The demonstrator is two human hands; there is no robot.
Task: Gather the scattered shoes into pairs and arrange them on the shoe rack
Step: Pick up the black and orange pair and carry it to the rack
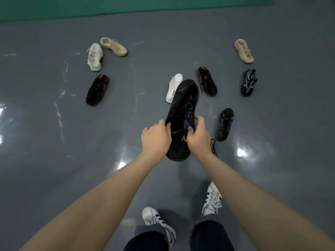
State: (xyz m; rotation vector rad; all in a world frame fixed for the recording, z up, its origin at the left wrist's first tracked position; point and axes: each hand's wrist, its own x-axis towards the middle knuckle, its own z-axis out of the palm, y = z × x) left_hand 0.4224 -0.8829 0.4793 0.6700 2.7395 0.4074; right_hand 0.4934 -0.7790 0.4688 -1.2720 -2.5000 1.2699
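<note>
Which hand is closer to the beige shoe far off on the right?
Right. The right hand sits below-left of that beige shoe; the left hand is further left.

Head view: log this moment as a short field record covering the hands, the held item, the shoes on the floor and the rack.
left hand: left hand grips the held black shoe at its opening
right hand: right hand grips the same shoe
on floor, beige: two, far apart
on floor, white: two
on floor, black and orange: three
on floor, black and grey: one
shoe rack: not in view
</note>
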